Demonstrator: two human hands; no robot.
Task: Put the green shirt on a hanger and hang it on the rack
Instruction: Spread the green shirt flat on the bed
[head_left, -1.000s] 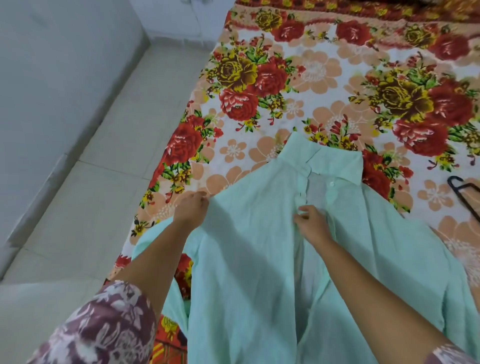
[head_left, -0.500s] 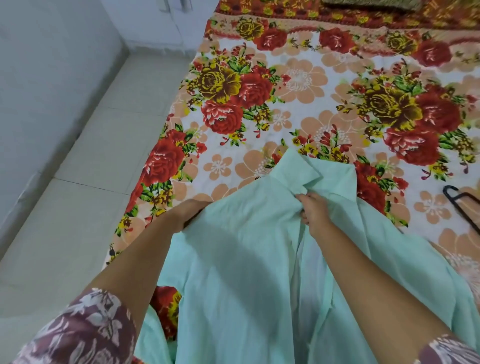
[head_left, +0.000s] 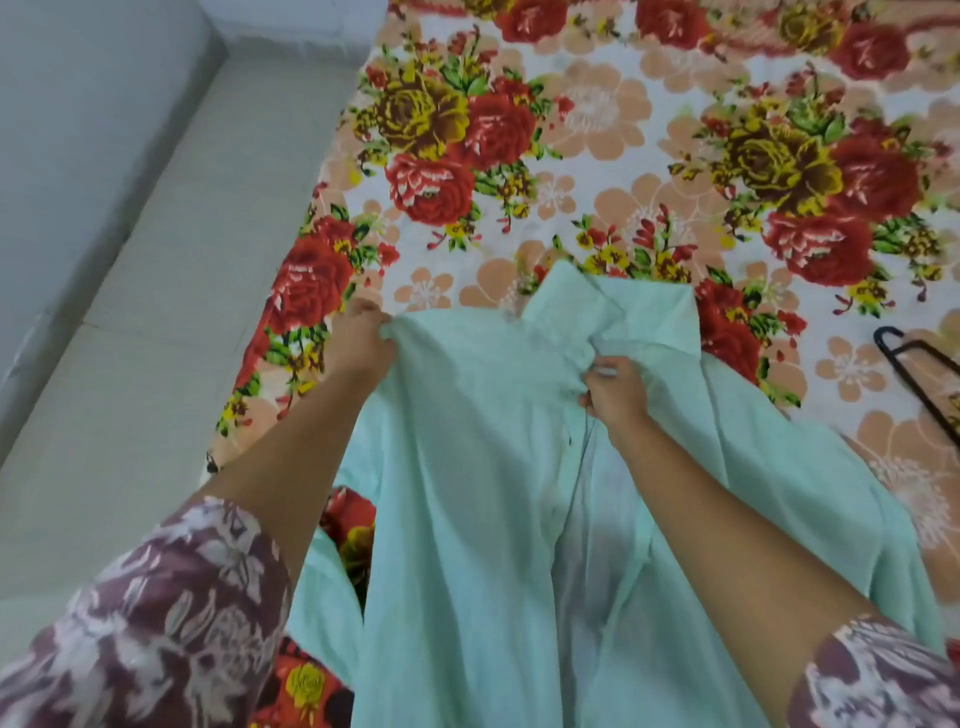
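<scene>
Green shirt (head_left: 467, 493) lies front-up on the bed's floral sheet (head_left: 597, 156), collar (head_left: 613, 312) pointing away from the person, lower part draping off the near edge toward the camera. Left hand (head_left: 361, 340) is closed, pinching the shirt's left shoulder edge; right hand (head_left: 615, 392) is closed on the front placket just below the collar, bunching the fabric there. Black hanger (head_left: 914, 374) rests on the sheet at the right edge of view, only partly visible, apart from the shirt and both hands; pale tiled floor (head_left: 156, 338) runs along the bed's left side.
</scene>
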